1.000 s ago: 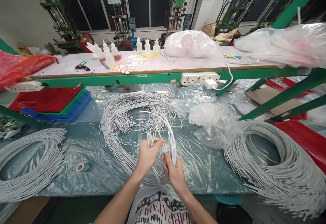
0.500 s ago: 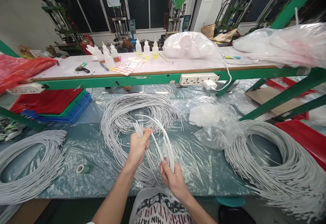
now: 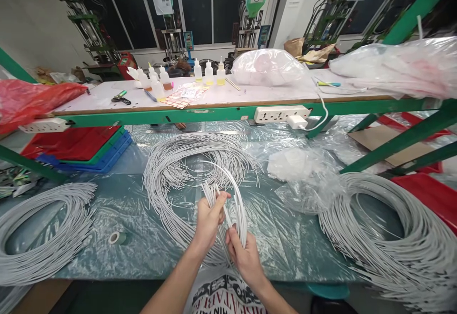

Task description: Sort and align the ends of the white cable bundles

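My left hand [image 3: 210,216] is closed round a bundle of thin white cables, whose cut ends [image 3: 207,189] stick up past the thumb. Close beside it on the right, my right hand [image 3: 243,252] grips more white cables [image 3: 240,209]; these arch up and over to the left. Behind both hands a large loose coil of white cables [image 3: 157,185] lies on the plastic-covered table [image 3: 285,242]. How the strands cross between the two hands cannot be made out. A roll of green tape [image 3: 117,238] lies left of my forearm.
More cable coils lie at left [image 3: 74,238] and right [image 3: 421,218]. Crumpled clear plastic bags [image 3: 303,176] are near the right coil. A raised shelf [image 3: 214,96] crosses the back, bearing squeeze bottles [image 3: 209,73] and a power strip [image 3: 278,113]. Stacked trays [image 3: 103,159] stand at left.
My left hand has moved right and slightly down with its cables, closer to my right hand. My right hand has shifted slightly right and down, still gripping. The view has shifted a little.
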A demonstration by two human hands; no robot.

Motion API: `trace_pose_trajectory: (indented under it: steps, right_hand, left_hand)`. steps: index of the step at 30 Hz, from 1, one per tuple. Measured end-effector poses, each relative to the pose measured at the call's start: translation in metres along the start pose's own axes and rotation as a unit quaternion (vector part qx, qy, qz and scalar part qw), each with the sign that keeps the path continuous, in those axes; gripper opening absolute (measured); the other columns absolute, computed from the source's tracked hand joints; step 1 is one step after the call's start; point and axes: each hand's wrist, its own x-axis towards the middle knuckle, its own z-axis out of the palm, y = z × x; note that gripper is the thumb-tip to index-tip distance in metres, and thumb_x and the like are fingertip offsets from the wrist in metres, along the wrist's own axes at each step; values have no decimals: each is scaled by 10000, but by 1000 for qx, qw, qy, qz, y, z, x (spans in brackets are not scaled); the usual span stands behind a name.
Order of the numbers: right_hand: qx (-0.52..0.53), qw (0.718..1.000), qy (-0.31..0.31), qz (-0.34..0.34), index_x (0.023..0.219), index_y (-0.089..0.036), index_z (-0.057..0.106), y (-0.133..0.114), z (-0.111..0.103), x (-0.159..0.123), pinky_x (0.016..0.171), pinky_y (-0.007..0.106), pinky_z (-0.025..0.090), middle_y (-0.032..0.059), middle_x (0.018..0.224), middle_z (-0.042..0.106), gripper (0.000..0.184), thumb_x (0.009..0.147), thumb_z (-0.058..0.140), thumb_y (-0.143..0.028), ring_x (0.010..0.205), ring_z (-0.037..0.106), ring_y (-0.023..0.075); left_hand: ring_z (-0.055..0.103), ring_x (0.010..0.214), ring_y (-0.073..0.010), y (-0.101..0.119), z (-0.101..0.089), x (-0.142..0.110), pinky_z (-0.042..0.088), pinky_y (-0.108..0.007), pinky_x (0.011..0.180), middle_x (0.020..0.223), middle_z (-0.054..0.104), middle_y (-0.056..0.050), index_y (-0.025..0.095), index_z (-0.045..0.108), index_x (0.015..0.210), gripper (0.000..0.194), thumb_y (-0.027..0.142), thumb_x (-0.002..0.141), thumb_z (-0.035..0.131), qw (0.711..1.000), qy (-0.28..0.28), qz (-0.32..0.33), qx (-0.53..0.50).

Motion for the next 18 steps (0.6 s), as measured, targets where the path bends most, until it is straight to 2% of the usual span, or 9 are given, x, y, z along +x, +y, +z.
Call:
trace_pose_trajectory:
  steps: [3, 6, 10, 12, 14, 16, 17, 18]
  right_hand:
    - [-5, 1000, 7, 7, 686, -177, 474, -1, 2, -1, 379, 207, 168, -93, 414, 274, 638, 752, 565, -805, 366, 225, 51]
    - [-7, 1000, 20, 14, 673, -177, 479, -3, 6, -2, 377, 210, 166, -93, 408, 267, 652, 725, 576, -820, 360, 221, 52]
    - [-24, 999, 45, 13, 635, -166, 505, -9, 9, 0, 376, 225, 189, -63, 386, 320, 671, 726, 564, -828, 344, 251, 63]
    - [-17, 998, 66, 9, 659, -165, 536, -16, 5, 3, 376, 240, 262, -29, 384, 400, 662, 764, 528, -819, 330, 320, 91]
    - [14, 994, 107, -15, 706, -167, 560, -24, -2, 7, 433, 271, 410, 40, 511, 574, 639, 783, 527, -801, 398, 479, 141]
    - [52, 987, 144, -50, 713, -170, 560, -31, -10, 11, 572, 299, 529, 101, 734, 691, 609, 777, 572, -775, 549, 611, 175]
    - [62, 985, 151, -59, 691, -169, 546, -34, -13, 12, 594, 295, 542, 104, 764, 698, 600, 775, 592, -761, 573, 627, 173]
    - [70, 985, 147, -58, 661, -171, 520, -35, -15, 12, 544, 273, 524, 82, 698, 676, 599, 773, 604, -754, 524, 604, 153]
  left_hand:
    - [190, 393, -35, -9, -1, 2, 124, -189, 394, 453, 247, 106, 147, 562, 678, 584, 693, 650, 764, 998, 48, 2, 29]
    - [273, 429, -53, -18, 0, 2, 211, -188, 407, 495, 318, 71, 178, 430, 592, 602, 713, 731, 669, 994, 90, 38, 42]
    - [394, 499, -80, -21, 5, 0, 350, -194, 472, 573, 403, 37, 187, 394, 610, 535, 620, 837, 611, 994, 77, 69, -29]
    - [438, 529, -89, -14, 5, -1, 393, -197, 501, 611, 436, 30, 187, 424, 658, 488, 588, 850, 627, 993, 58, 61, -79]
    - [339, 467, -65, -2, 0, -1, 326, -177, 440, 576, 350, 64, 195, 416, 685, 491, 590, 826, 672, 990, 51, 55, -118]
    - [181, 432, -45, 12, -9, 0, 204, -163, 389, 554, 233, 95, 200, 387, 680, 523, 589, 793, 717, 989, 49, 63, -124]
    - [136, 431, -41, 18, -14, 1, 164, -162, 382, 549, 202, 102, 200, 380, 672, 535, 590, 783, 728, 991, 45, 66, -108]
    - [119, 429, -37, 22, -18, 2, 144, -163, 382, 542, 189, 105, 198, 387, 667, 539, 598, 776, 730, 994, 36, 63, -82]
